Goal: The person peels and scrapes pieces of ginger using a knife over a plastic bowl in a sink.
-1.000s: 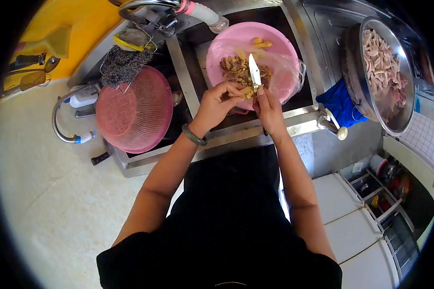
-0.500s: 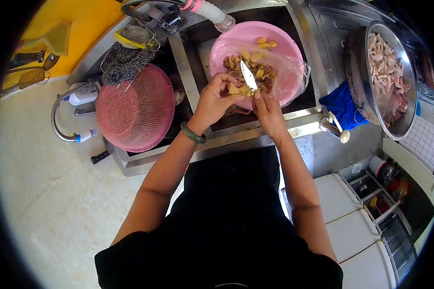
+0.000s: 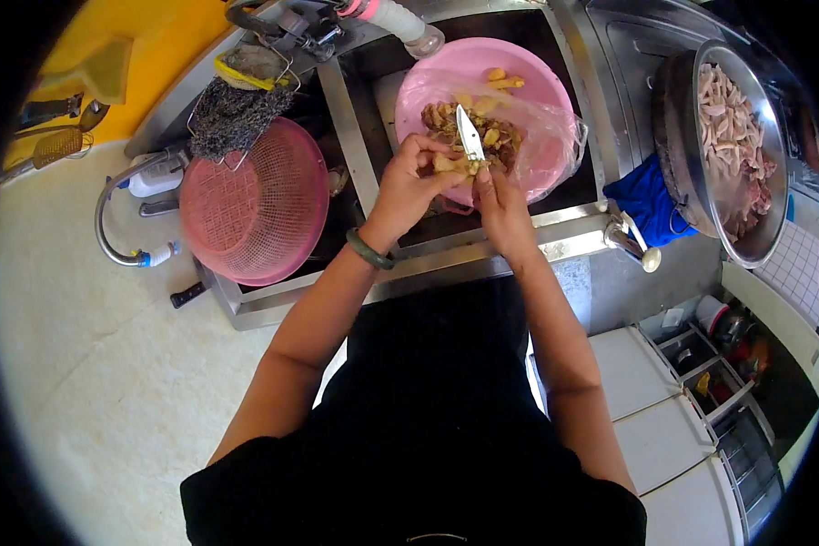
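Note:
My left hand (image 3: 411,182), with a green bangle on its wrist, pinches a knobbly yellowish-brown piece (image 3: 449,165) over the near edge of a pink basin (image 3: 548,91). In my right hand (image 3: 502,205) is a small knife (image 3: 470,136); its blade points up and away, and its base is at the right end of the piece. The knife's handle is mostly hidden by my fingers. Several similar brownish pieces (image 3: 441,116) lie in the basin, partly in a clear plastic bag (image 3: 541,136).
A pink mesh basket (image 3: 246,209) stands over the left side of the sink. Above the basin hangs a faucet spout (image 3: 419,38). At right are a steel bowl (image 3: 778,196) of pale strips and a blue cloth (image 3: 648,202). A dark-handled tool (image 3: 189,294) lies at left.
The knife blade has swung from pointing slightly left of straight up to tilting further left over the basin. Both hands have shifted slightly and keep hold of the piece and the knife.

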The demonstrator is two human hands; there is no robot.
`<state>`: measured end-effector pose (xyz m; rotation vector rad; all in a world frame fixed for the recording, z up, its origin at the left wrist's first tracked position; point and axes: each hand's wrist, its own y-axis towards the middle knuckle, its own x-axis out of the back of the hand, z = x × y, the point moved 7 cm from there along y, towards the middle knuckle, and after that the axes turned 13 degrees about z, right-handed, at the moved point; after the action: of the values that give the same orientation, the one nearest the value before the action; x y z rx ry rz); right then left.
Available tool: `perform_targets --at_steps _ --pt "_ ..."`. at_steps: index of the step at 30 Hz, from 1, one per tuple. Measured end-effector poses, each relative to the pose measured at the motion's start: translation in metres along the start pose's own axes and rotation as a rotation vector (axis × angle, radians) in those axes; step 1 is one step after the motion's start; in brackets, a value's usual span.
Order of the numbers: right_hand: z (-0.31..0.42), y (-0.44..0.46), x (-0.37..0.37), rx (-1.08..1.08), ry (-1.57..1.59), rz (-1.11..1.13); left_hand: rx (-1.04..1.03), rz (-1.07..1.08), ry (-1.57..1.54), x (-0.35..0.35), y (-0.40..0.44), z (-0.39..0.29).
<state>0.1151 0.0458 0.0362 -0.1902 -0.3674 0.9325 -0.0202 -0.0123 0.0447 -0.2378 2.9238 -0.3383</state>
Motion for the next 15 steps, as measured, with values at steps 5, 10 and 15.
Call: perform_targets --at_steps 5,10,15 --pt "-0.001 -0.003 -0.001 -0.066 0.028 -0.003 -0.017 -0.03 -0.055 -0.001 0.003 0.008" --pt "-0.002 0.001 0.001 -0.034 0.006 -0.004 -0.008 -0.056 -0.066 0.0 0.007 0.002" --pt "0.006 0.004 0.007 -0.088 -0.057 0.01 0.1 -0.037 -0.033 -0.01 0.009 0.013"
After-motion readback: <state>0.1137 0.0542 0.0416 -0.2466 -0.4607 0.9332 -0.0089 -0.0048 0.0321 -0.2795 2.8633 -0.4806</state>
